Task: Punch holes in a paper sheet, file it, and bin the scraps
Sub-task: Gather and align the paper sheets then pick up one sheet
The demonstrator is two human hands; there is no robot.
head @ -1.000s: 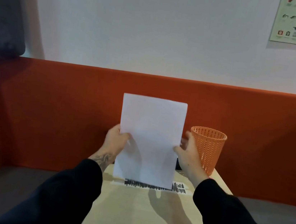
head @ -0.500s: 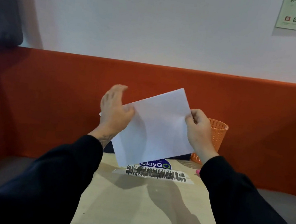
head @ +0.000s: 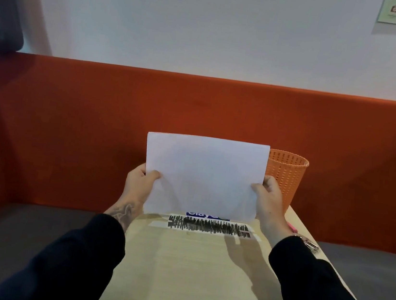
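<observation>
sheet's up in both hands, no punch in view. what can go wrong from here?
1. The paper sheet is pinched only at its side edges by the left hand and right hand, clear of the table; it may sag or crease.
2. The orange basket stands at the table's far right corner; a sideways right-hand sweep could topple it.

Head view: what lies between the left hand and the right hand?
Only the paper sheet, held landscape and upright, left hand and right hand each pinching a side edge.

A white wall (head: 208, 25) rises above an orange padded bench back (head: 94, 123), grey seat (head: 18, 227) below.
</observation>
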